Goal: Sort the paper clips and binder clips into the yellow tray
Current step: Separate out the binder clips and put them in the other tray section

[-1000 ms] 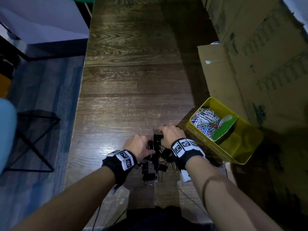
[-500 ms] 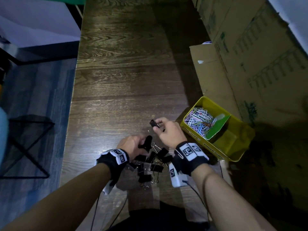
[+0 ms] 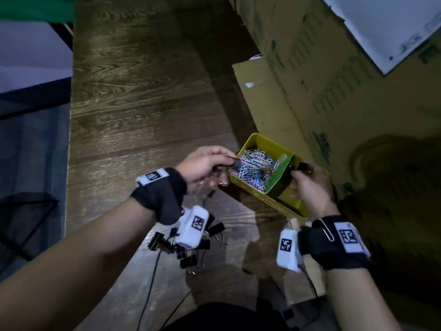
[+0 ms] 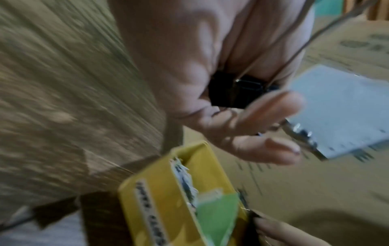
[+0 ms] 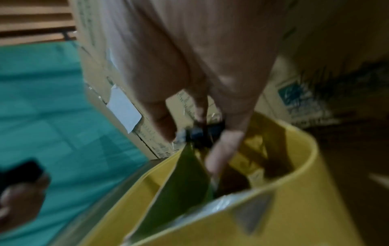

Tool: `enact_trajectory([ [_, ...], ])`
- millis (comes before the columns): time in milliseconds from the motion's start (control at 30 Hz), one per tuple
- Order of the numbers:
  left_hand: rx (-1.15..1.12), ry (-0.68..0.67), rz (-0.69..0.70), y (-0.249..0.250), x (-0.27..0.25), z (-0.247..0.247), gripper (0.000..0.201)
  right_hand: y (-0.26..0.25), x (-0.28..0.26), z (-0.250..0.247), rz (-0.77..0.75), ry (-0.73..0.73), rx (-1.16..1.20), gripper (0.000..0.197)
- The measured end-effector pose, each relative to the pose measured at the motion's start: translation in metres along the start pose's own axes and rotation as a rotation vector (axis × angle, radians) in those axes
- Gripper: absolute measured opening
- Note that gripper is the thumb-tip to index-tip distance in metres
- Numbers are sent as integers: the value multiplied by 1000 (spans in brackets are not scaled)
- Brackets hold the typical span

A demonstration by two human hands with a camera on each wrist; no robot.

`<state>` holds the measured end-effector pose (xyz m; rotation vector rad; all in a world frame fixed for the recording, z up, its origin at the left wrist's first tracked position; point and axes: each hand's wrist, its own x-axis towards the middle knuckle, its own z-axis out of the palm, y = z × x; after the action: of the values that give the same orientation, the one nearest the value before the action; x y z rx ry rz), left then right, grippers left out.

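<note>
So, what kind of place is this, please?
Probably a storeroom or office back room, not a tidy desk: large cardboard boxes stand along a wooden table, and office supplies are being sorted there, with paper clips in a yellow tray.

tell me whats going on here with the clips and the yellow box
A person is sorting clips at a wooden table. Each hand holds a black binder clip: the left hand at the near corner of the yellow tray, the right hand over its right-hand section. Coloured paper clips already fill the left section, behind a green divider. A pile of binder clips still lies on the table.
</note>
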<state>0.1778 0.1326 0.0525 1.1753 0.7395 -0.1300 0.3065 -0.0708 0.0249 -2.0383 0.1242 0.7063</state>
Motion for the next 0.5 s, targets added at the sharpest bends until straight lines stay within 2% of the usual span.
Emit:
enact_trajectory([
  [67, 57, -90, -34, 10, 11, 35, 10, 5, 4, -10, 1, -104, -269, 64],
  [133, 190, -135, -51, 14, 21, 68, 8, 4, 2, -22, -61, -79, -420, 62],
  [200, 369, -151, -35, 11, 34, 95, 8, 4, 0, -34, -196, 99, -387, 50],
  [267, 556, -132, 32, 6, 45, 116, 11, 11, 5, -41, -177, 206, -282, 50],
  [333, 854, -99, 155, -1, 54, 133, 26, 22, 18, -39, -66, 155, -274, 52],
  [400, 1136, -118, 237, -9, 59, 145, 40, 32, 29, -34, -50, 106, -277, 45],
  [500, 1312, -217, 285, -21, 65, 144, 44, 33, 31, -32, -89, 91, -296, 42],
])
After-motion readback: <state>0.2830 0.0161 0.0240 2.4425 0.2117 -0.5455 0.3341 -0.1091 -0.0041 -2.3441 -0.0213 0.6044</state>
